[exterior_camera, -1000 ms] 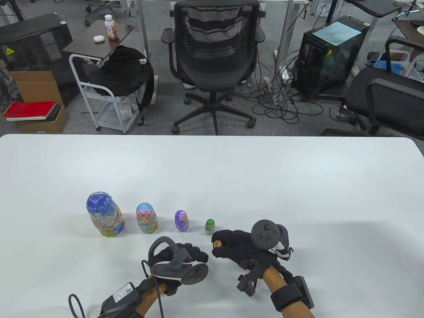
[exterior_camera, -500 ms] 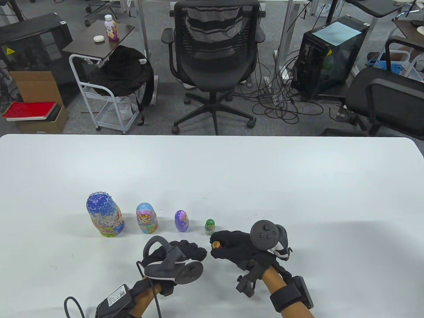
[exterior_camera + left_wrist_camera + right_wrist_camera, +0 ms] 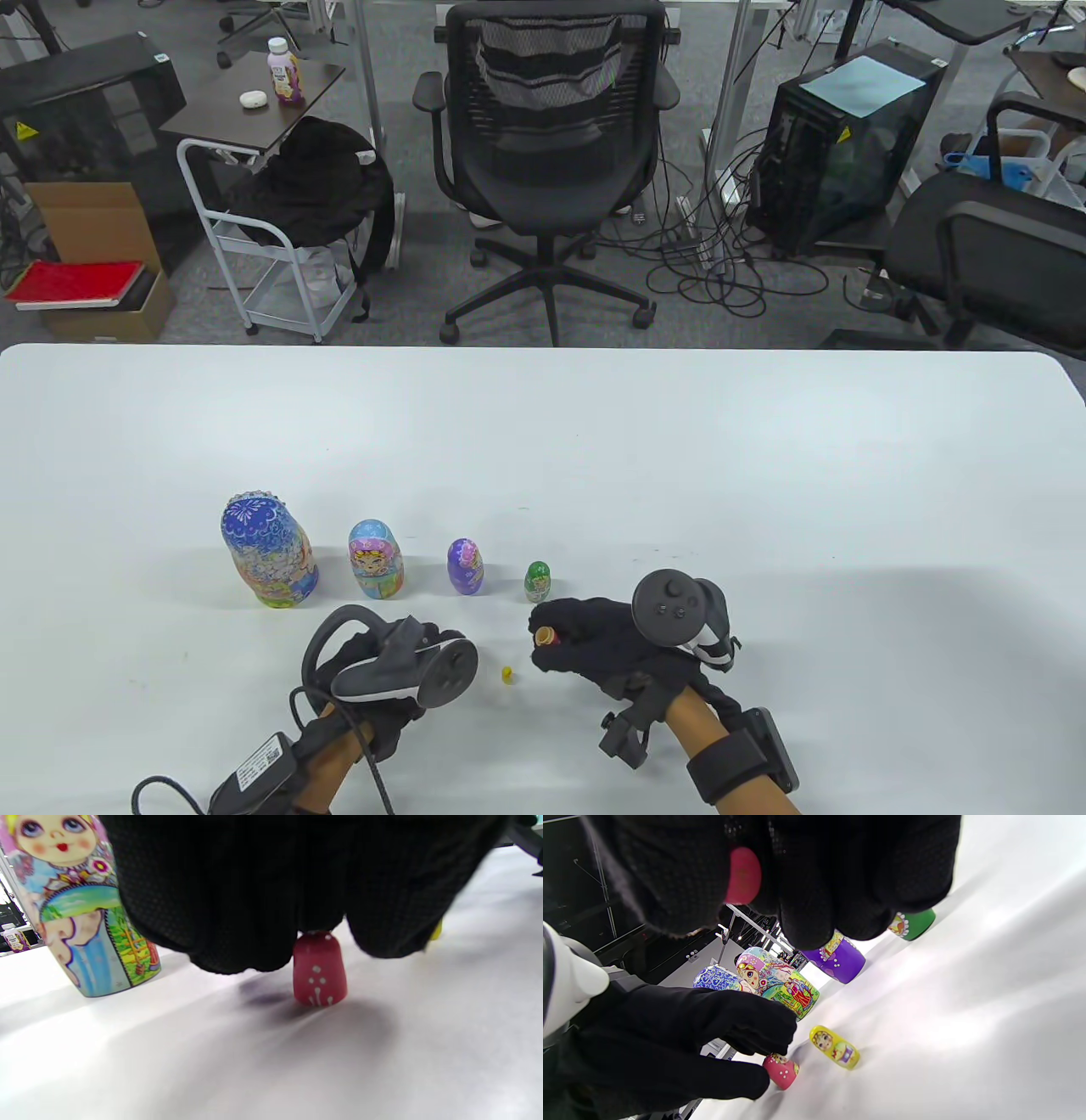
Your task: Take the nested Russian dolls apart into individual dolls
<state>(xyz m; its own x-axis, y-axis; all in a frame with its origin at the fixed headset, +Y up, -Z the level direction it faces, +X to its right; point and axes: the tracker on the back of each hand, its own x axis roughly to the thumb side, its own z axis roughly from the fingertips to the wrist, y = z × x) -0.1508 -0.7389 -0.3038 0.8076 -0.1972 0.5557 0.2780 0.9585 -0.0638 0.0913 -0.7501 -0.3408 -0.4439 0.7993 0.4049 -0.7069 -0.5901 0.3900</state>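
We find four dolls standing upright in a row on the white bench (image 3: 594,441), well apart from one another: the blue doll (image 3: 269,552), the pink doll (image 3: 375,560), the purple doll (image 3: 465,567) and the green doll (image 3: 538,582), largest at the left.

A tiny yellow doll (image 3: 506,676) stands alone on the bench between the two hands, touching neither.

The left hand (image 3: 382,671) is low over the bench. In the left wrist view its fingertips (image 3: 237,942) rest on the top of a red doll half (image 3: 319,969), which stands on the bench. We cannot tell whether this grip is clamped on the piece or merely touching it.

The right hand (image 3: 594,637) sits just below the green doll. Its grip is curled tightly around a second red doll half (image 3: 742,876), whose open wooden rim points left in the table view. That piece is held off the bench.

In the right wrist view the yellow doll lies just beside the red half under the left hand.
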